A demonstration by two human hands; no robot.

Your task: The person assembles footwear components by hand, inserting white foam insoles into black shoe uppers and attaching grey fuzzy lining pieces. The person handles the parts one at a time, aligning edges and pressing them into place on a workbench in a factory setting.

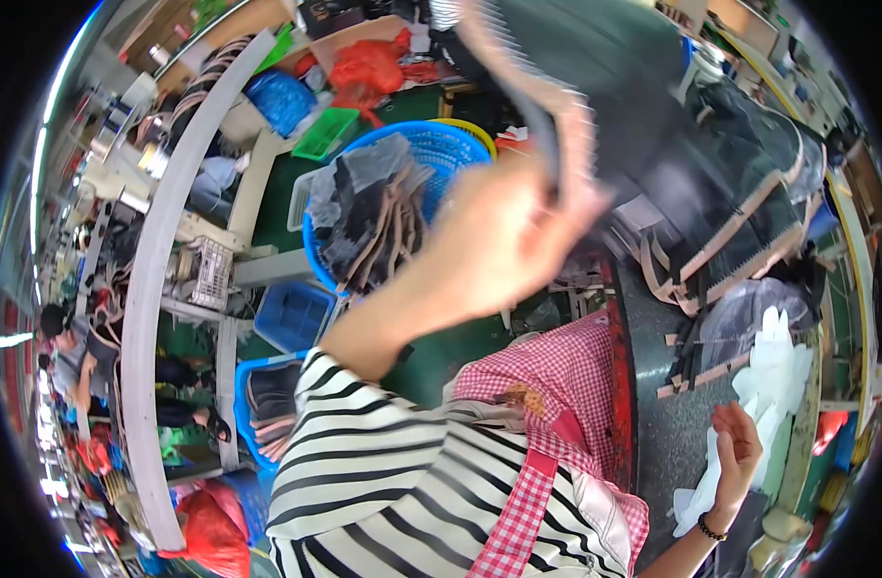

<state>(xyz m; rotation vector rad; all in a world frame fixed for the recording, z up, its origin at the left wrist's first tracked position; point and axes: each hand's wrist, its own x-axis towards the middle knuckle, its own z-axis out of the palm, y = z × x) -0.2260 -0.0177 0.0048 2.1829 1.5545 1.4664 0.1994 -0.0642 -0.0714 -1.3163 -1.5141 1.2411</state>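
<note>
Black speckled table [660, 414] is running down the right; near its far end, a blurred dark sheet [624, 106] is showing, the left hand [518, 226] apparently pinching its tan edge. The right hand [737, 448] is hovering, loosely bent, seemingly empty. Handling the sheet is looking like the step, likely needing a steady grip next.

A broad dark panel [619, 96], blurred, is held up toward one o'clock, with a curving beige edging [578, 140] lined with small teeth along its nine-o'clock side. Toward four o'clock, white sheets [776, 371] with irregular outlines lie overlapping.
</note>
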